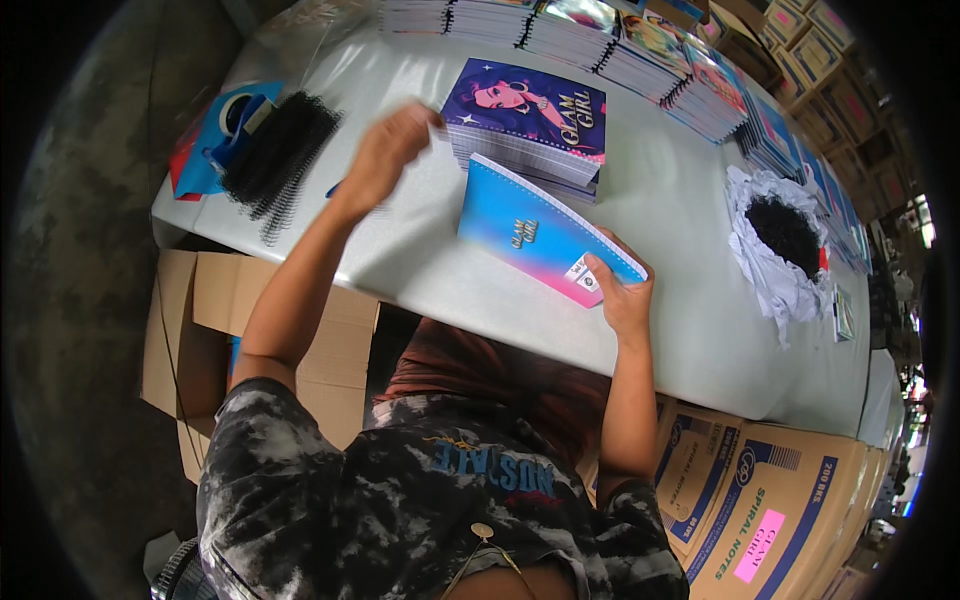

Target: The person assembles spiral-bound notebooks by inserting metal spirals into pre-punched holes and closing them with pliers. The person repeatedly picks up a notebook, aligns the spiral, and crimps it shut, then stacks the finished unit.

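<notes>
1. Currently, we find the notebook (515, 225), blue shading to pink, over the near half of the table (690, 330). It tilts down toward 4 o'clock, with its cover bowed; we take its place as the clock's centre.
2. Progress, as we judge it: a row of holes runs along its upper edge, so punching looks done. We see no coil through those holes, so binding appears undone on this piece.
3. Right-hand grip: the right hand (628, 295) is closed on the notebook's 4 o'clock end, thumb flat on the cover beside a white label, fingers behind.
4. Left-hand grip: the left hand (392, 150) is at 10 o'clock, raised and blurred, fingertips near a corner of the purple-topped stack (525, 105). We cannot tell how far it is open, or whether it touches or holds anything.
5. That stack sits at 12 o'clock, punched edge facing us; no coils show on it either.
6. Loose black coils (285, 150) lie between 9 and 10 o'clock; a dark tangle (783, 235) rests in crumpled white wrapping (745, 215) at 3.
7. From 12 round to 2, rows of books (565, 45) line the far edge; black coils show on several, which we judge finished.
8. Outermost: an open carton (325, 365) at 8, closed cartons (780, 520) at 5.
</notes>
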The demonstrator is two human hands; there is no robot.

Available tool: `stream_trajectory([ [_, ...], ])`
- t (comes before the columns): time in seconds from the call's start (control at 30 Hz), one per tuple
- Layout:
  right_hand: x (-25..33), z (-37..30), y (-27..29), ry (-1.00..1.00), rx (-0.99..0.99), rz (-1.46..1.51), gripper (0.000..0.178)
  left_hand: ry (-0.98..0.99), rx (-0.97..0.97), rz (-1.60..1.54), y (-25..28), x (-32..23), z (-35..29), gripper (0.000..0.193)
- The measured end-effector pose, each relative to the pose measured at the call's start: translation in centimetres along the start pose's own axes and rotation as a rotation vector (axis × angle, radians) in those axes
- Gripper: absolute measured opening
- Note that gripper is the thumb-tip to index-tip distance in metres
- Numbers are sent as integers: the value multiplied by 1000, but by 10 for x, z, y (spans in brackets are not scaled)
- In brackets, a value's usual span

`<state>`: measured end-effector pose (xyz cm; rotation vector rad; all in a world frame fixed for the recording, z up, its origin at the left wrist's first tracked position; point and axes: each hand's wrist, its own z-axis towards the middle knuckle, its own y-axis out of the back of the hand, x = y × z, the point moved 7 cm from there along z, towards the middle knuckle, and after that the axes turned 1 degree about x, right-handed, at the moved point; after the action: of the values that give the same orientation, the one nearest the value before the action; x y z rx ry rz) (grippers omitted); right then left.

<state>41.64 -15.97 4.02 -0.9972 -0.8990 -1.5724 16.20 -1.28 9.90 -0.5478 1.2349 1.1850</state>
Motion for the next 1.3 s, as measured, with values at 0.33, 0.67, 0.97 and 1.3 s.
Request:
stream_trajectory([
  [0.33, -3, -5, -3, -48, -22, -3, 26, 86, 109, 208, -20, 20, -24, 43],
  [0.67, 0, -6, -3, -3, -42, -22, 26, 284, 211, 73, -21, 24, -16, 48],
  [0.97, 10, -6, -8, 115, 53, -52, 24, 723, 436, -614, -30, 30, -19, 37],
  [1.3, -13, -21, -5, -74, 20, -13, 22, -228, 456, 721, -32, -47, -1, 37],
])
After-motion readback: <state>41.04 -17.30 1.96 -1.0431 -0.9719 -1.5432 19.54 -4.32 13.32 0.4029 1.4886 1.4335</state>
